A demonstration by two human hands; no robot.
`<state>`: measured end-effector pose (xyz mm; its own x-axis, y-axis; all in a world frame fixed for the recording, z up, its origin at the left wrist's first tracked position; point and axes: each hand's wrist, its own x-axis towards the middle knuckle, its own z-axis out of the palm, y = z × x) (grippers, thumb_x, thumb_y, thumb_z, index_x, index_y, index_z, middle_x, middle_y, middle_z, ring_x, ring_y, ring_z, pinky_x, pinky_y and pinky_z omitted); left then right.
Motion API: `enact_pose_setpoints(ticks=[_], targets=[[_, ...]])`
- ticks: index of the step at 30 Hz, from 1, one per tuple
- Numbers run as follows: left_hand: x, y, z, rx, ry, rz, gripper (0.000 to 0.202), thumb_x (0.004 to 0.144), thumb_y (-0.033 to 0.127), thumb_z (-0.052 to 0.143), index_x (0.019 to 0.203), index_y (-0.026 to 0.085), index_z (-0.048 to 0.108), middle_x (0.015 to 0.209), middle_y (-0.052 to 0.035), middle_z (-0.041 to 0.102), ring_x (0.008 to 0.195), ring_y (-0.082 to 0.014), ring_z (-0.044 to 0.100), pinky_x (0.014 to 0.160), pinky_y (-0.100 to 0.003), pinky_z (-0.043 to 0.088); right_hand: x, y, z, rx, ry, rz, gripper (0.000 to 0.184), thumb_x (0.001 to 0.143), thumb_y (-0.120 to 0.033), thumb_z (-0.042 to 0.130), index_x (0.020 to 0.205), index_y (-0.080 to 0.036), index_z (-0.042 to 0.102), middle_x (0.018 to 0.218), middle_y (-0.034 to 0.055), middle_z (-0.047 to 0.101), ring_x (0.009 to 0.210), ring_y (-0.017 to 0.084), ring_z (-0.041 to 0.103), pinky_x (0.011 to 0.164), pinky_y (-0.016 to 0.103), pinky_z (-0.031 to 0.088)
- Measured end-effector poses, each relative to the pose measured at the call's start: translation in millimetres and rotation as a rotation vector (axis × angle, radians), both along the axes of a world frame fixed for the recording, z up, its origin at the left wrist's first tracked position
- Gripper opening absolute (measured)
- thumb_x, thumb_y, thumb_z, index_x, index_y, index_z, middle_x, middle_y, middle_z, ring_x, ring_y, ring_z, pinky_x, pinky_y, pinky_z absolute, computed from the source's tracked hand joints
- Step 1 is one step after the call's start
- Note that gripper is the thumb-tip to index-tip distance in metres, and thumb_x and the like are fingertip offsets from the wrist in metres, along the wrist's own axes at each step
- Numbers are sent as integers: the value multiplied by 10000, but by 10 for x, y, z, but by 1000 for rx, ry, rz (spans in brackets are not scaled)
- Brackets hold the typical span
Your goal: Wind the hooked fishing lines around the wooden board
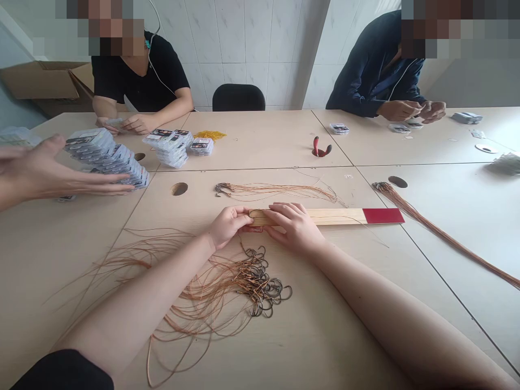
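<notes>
My left hand (231,225) is closed in a pinch at the left end of a long, flat wooden strip (339,216) with a red right end. Between its fingertips and the strip shows the dark curve of a fish hook (257,212). My right hand (296,225) grips the strip just beside it, fingers on top and thumb along the near edge. A thin line trails off the strip to the right. Close to my left forearm lies a tangled pile of hooks (264,287) tied to orange-brown lines (211,303).
Beyond the strip lies a bundle of hooked lines (276,190); another bundle (439,233) lies right. Stacked plastic boxes (170,146), red-handled pliers (320,149) in a table hole, and two co-workers are across the table. Another person's hand (60,170) reaches in from the left.
</notes>
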<state>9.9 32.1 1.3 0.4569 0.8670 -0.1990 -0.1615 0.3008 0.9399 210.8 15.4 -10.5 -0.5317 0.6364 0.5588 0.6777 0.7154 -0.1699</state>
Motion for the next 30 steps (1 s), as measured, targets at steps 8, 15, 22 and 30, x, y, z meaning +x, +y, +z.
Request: enact_pose_setpoints(ticks=[8, 15, 22, 30], targets=[[3, 4, -3, 5, -10, -11, 172, 695, 149, 615, 857, 100, 641, 846, -43, 651, 775, -144, 610, 796, -324, 504, -12, -5, -1, -34, 14, -13, 306, 844, -314, 491, 1129, -207, 513, 1122, 75, 567, 1022, 212, 502, 883, 372, 365], [4, -5, 7, -2, 5, 12, 196, 678, 155, 632, 865, 95, 645, 824, -47, 654, 756, -142, 611, 785, -316, 505, -15, -9, 2, -47, 21, -14, 320, 834, -315, 503, 1136, -210, 501, 1108, 77, 573, 1014, 208, 507, 874, 370, 367], [5, -14, 25, 11, 18, 8, 186, 693, 146, 618, 869, 98, 653, 844, -49, 656, 762, -127, 598, 728, -254, 505, -11, -1, -6, -56, 27, -2, 315, 843, -313, 486, 1138, -206, 501, 1107, 77, 573, 994, 212, 512, 873, 373, 363], [4, -14, 18, -7, 20, 21, 177, 693, 146, 623, 863, 103, 649, 821, -41, 655, 745, -121, 599, 733, -255, 504, -13, -7, -3, -65, 29, -6, 322, 838, -318, 495, 1143, -214, 498, 1100, 77, 576, 986, 213, 513, 861, 376, 366]])
